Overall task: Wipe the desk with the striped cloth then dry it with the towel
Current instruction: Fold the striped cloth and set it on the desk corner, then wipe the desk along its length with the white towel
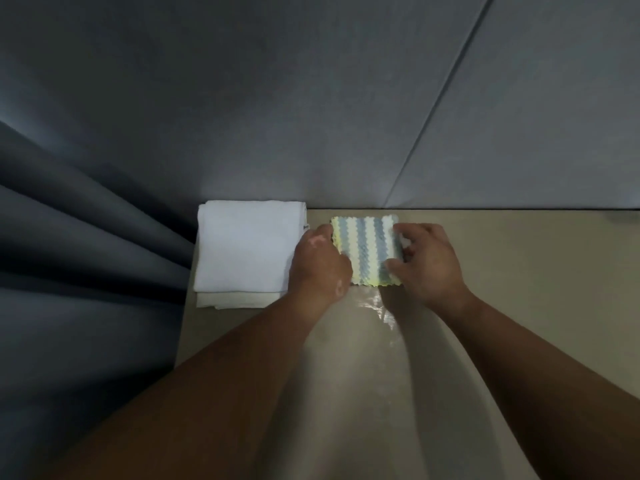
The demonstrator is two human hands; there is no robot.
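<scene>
I see left hand [320,261], right hand [429,261] gripping striped cloth [367,247] edges on desk [519,289]; folded towel [242,247] just left, curtain [86,237] beyond.

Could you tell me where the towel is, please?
Head view: the folded white towel lies on the desk at its far-left corner, left of the striped cloth.

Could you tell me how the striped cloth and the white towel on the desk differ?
The striped cloth is blue, white and yellow with scalloped edges; the towel is plain white. The cloth is smaller than the folded towel. The left hand and right hand hold the cloth's sides; no hand holds the towel. Both lie flat on the desk.
</scene>
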